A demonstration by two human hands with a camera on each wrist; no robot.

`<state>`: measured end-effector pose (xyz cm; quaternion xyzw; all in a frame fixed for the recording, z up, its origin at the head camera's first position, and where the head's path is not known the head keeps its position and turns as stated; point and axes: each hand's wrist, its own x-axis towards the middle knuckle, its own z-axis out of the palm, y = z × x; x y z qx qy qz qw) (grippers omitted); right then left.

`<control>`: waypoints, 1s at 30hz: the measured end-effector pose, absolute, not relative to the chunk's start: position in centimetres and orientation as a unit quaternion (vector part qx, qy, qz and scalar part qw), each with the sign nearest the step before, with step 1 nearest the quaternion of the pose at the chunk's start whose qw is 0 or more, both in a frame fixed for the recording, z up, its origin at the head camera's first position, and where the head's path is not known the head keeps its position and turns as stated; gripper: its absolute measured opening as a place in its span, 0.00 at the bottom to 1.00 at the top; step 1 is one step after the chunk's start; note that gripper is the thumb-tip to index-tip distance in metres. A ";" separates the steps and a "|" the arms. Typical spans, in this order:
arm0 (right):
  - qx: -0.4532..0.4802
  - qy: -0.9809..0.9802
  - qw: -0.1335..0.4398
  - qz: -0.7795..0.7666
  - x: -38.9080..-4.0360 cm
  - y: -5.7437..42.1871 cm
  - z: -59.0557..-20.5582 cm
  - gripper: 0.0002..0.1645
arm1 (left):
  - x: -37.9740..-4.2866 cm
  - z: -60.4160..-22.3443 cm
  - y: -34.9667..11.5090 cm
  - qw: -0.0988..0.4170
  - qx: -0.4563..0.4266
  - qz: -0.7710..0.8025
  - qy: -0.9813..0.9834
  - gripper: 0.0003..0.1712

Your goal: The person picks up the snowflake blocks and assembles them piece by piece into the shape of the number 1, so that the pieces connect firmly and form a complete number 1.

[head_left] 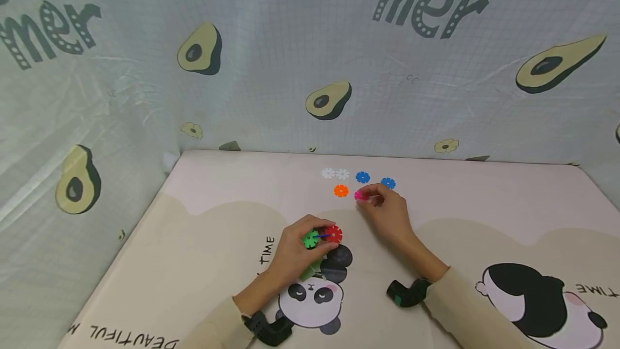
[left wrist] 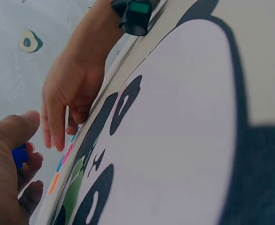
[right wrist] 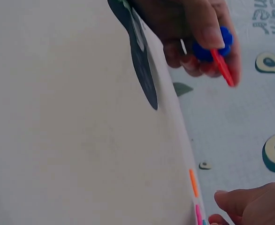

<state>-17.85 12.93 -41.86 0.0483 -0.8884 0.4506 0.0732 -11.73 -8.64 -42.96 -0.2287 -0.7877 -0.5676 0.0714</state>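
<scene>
My left hand [head_left: 296, 242] pinches a joined cluster of notched plastic discs above the panda print. In it are a green disc [head_left: 310, 239], a red disc [head_left: 334, 234] and a blue disc [right wrist: 204, 53] set edge-on between them. Farther up the table, my right hand [head_left: 387, 210] reaches over a pink disc [head_left: 358, 195], thumb and index fingertips right at its edge and overlapping it in the head view. In the right wrist view, the pink disc [right wrist: 198, 214] lies flat on the table below the loosely bent fingers.
Near the right hand lie an orange disc [head_left: 341, 191], two white discs [head_left: 328, 173] and two blue discs, one farther left [head_left: 363, 177] and one behind the hand [head_left: 388, 182]. A printed cloth [head_left: 271, 187] covers the table. A patterned curtain [head_left: 271, 69] rises behind it.
</scene>
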 end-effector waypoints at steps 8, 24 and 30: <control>0.042 -0.896 0.082 0.434 -18.9 13.1 -42.0 0.18 | -11.6 -42.8 -8.5 0.063 -0.215 -0.575 -0.787 0.22; 0.060 -0.915 0.076 0.393 -19.1 12.9 -42.3 0.20 | -11.6 -42.8 -8.7 0.063 -0.191 -0.565 -0.800 0.21; 0.060 -0.914 0.075 0.395 -19.2 13.1 -42.1 0.20 | -11.6 -42.8 -8.7 0.067 -0.185 -0.563 -0.803 0.22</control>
